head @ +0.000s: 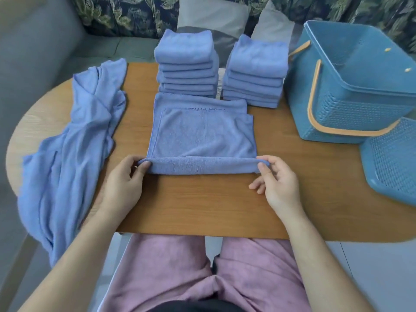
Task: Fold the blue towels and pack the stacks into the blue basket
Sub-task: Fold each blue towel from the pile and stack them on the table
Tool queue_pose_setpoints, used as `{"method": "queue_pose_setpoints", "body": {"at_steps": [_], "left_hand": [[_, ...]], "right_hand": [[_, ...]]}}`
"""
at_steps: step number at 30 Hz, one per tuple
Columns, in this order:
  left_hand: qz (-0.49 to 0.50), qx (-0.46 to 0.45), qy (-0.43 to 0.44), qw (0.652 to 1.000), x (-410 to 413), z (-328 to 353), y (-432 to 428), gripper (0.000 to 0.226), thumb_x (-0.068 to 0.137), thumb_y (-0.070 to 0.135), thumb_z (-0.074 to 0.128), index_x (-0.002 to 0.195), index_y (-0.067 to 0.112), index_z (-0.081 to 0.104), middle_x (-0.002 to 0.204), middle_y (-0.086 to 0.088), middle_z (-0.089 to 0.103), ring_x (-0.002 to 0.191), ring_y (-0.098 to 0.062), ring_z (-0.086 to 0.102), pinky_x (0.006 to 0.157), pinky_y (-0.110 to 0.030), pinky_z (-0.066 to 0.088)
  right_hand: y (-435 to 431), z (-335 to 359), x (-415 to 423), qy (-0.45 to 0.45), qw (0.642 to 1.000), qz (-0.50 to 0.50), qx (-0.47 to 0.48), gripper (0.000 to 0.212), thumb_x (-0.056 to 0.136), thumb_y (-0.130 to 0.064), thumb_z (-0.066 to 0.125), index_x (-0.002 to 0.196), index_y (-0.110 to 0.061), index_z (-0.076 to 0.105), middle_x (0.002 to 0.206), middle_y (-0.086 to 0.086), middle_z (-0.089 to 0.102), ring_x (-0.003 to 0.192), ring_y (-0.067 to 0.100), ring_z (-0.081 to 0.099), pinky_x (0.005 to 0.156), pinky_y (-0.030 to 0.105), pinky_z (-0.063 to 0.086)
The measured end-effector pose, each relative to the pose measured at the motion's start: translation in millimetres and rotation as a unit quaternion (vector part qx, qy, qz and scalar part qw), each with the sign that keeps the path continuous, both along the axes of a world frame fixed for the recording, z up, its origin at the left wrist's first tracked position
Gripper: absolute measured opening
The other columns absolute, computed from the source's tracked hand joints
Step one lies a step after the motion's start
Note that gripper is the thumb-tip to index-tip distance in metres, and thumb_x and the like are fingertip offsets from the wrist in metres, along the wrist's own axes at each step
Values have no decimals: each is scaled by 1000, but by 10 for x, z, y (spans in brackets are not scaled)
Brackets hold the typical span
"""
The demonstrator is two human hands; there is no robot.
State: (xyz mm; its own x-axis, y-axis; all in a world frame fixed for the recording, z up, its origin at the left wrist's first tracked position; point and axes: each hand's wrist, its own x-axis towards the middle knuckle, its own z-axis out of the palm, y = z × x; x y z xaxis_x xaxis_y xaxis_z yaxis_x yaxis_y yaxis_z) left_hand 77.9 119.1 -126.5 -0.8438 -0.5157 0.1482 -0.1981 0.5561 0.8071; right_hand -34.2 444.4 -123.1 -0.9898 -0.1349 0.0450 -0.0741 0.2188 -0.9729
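left hand [122, 181], right hand [278, 183]: pinching towel [200, 136]; lettering [203, 108]: illegible

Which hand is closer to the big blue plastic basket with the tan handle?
Right. The right hand pinches the blue towel's corner nearest the basket; the left hand pinches the opposite corner.

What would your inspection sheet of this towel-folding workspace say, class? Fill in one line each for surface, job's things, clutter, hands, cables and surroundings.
Surface: wooden table, carrying towels and baskets.
Job's things: half-folded towel in the middle; left stack and right stack of folded towels behind it; unfolded towels heaped at the left edge; blue basket at right.
Clutter: second perforated blue basket, partly out of frame.
Grippers: left hand and right hand each pinch a near corner of the half-folded towel.
Cables: nothing seen.
Surroundings: grey sofa, leaf-print cushions behind.
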Motion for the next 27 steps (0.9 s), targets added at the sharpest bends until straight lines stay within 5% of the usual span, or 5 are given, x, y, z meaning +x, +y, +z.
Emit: {"method": "queue_pose_setpoints", "body": {"at_steps": [6, 16, 20, 23, 27], "left_hand": [[6, 21, 7, 1000, 37, 10, 16, 14, 103, 21, 55, 93, 16, 62, 74, 4, 64, 69, -1, 56, 66, -8, 39], [43, 23, 4, 999, 28, -17, 33, 34, 100, 40, 58, 70, 22, 61, 69, 14, 63, 64, 0, 56, 63, -8, 38], [1, -32, 20, 999, 37, -15, 37, 50, 100, 34, 53, 52, 21, 57, 67, 7, 64, 78, -14, 57, 84, -35, 45], [-13, -201, 27, 979, -43, 32, 174, 35, 94, 32, 57, 64, 18, 64, 71, 8, 58, 76, -20, 47, 79, -45, 44], [-80, -282, 36, 955, -356, 141, 532, 24, 93, 41, 58, 107, 27, 72, 115, 11, 65, 114, -18, 56, 87, -37, 45]], "right_hand": [[-12, 27, 15, 44, 999, -4, -6, 21, 108, -15, 47, 107, -25, 65, 99, 5, 69, 80, 23, 74, 63, 23, 56], [15, -83, -21, 62, 997, -25, 44, 33, 108, -32, 46, 86, -25, 70, 86, -4, 72, 87, 16, 68, 84, 25, 51], [1, -22, 9, 183, 969, -40, 162, 53, 105, -27, 48, 55, -17, 63, 77, -7, 72, 100, 20, 65, 93, 34, 47], [-120, 57, -8, 314, 897, -37, 309, 34, 98, -26, 54, 72, -12, 71, 84, -4, 72, 102, 25, 64, 86, 43, 50], [-637, 107, -48, 250, 880, 49, 400, 42, 98, -40, 52, 130, -17, 65, 143, 1, 59, 145, 24, 40, 114, 40, 32]]}}
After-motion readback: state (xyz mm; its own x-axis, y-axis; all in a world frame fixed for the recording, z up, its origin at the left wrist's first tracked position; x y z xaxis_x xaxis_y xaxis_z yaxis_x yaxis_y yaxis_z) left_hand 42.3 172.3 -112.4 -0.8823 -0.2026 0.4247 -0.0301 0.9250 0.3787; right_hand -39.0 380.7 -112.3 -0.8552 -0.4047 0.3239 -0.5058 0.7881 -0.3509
